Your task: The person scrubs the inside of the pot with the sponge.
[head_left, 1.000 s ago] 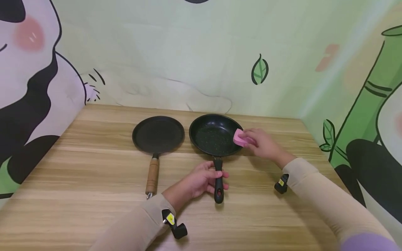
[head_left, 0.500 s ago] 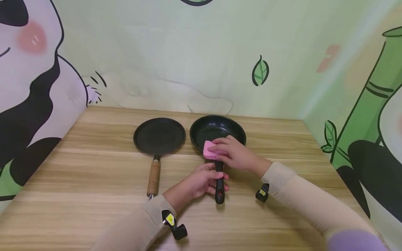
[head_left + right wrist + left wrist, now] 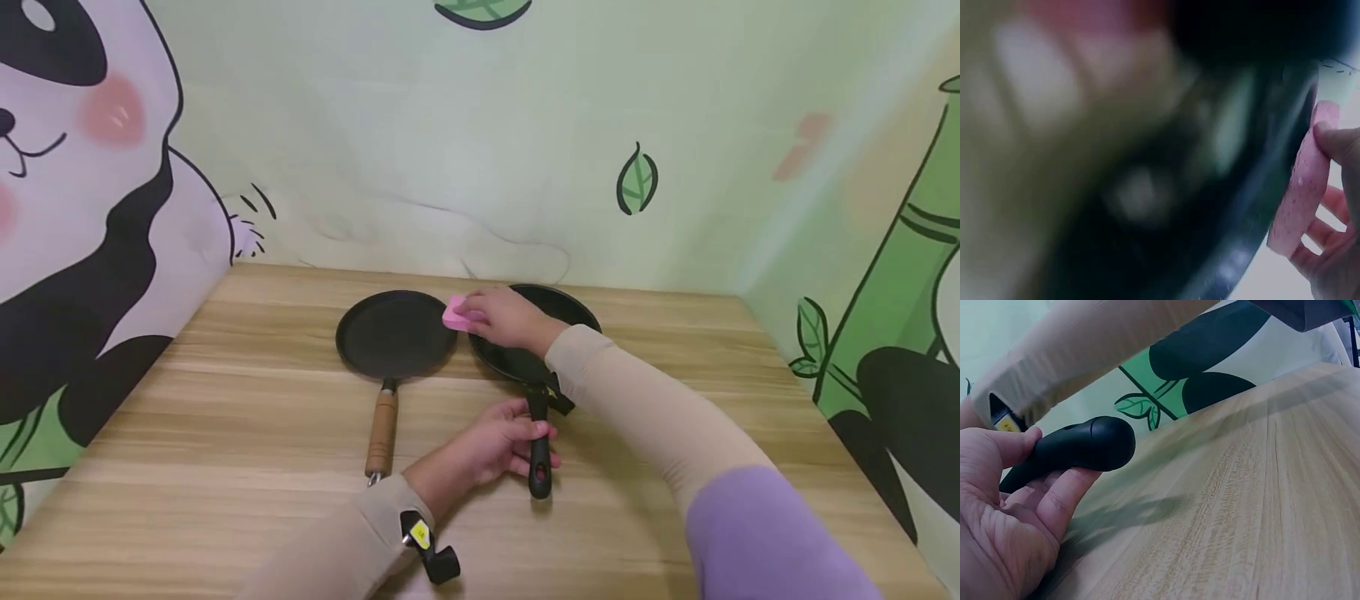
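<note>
My left hand (image 3: 498,442) grips the black handle (image 3: 1085,447) of a deep frying pan, thumb on top and fingers curled beneath. In my right hand (image 3: 506,315) is a pink sponge (image 3: 459,315), pinched between thumb and fingers. The sponge is at the left rim of the frying pan (image 3: 498,358), where the right wrist view shows it (image 3: 1307,181) flat along the pan's outer side. My right hand and forearm hide much of the pan's inside. Left of it lies a flat black griddle pan (image 3: 393,337) with a wooden handle (image 3: 382,433).
Both pans are on a wood-grain table (image 3: 247,400). A wall (image 3: 337,167) printed with pandas and bamboo stands along its back and right side. My right sleeve (image 3: 645,408) crosses over the right part of the table.
My right hand has carried the sponge from the pan's right rim, past the handle end, round to its left rim. The left hand keeps its grip on the handle. The head view has shifted slightly.
</note>
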A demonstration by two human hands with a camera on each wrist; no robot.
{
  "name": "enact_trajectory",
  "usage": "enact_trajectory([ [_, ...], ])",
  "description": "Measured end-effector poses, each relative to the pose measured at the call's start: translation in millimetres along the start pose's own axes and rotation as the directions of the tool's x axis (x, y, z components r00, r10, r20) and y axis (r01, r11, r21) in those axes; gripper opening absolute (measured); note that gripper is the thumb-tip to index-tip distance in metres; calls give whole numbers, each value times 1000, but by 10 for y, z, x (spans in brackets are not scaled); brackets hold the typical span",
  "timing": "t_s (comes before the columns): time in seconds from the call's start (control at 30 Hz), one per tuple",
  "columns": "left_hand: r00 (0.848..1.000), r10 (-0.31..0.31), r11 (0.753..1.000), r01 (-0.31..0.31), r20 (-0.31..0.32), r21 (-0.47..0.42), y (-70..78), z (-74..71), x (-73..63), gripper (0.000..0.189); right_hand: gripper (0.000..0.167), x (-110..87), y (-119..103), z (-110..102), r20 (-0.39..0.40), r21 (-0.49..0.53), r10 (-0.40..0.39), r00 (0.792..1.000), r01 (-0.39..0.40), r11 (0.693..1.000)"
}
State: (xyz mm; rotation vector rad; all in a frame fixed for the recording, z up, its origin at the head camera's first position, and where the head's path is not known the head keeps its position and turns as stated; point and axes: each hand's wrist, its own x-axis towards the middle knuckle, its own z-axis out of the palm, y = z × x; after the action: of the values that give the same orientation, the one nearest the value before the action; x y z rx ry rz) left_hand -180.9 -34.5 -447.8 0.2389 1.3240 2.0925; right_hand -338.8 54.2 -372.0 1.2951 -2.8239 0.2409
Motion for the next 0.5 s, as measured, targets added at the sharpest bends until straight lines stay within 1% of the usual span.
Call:
enact_trajectory([
  [0.13, 1000, -14, 1000, 14, 5, -3, -24, 20, 11, 41, 34, 90, 278, -22, 12, 25, 0, 1000, 0, 1000],
  [0.23, 1000, -22, 1000, 22, 16, -1, -29, 30, 4, 41, 34, 91, 516, -37, -1, 30, 22, 1000, -22, 999],
  [0.3, 1000, -21, 1000, 21, 20, -1, -25, 33, -6, 41, 35, 59, 671, -63, -3, 30, 69, 998, -69, 997],
  [0.37, 1000, -22, 1000, 22, 21, -3, -14, 31, -20, 43, 35, 1, 830, -92, 2, 47, 139, 990, -139, 989],
  [0.47, 1000, -22, 1000, 22, 15, -1, 7, 17, -38, 45, 38, -120, 1031, -162, 39, 81, 245, 969, -248, 965],
  [0.5, 1000, -20, 1000, 20, 11, 1, 17, 10, -44, 46, 38, -165, 1092, -185, 51, 90, 269, 962, -272, 958],
])
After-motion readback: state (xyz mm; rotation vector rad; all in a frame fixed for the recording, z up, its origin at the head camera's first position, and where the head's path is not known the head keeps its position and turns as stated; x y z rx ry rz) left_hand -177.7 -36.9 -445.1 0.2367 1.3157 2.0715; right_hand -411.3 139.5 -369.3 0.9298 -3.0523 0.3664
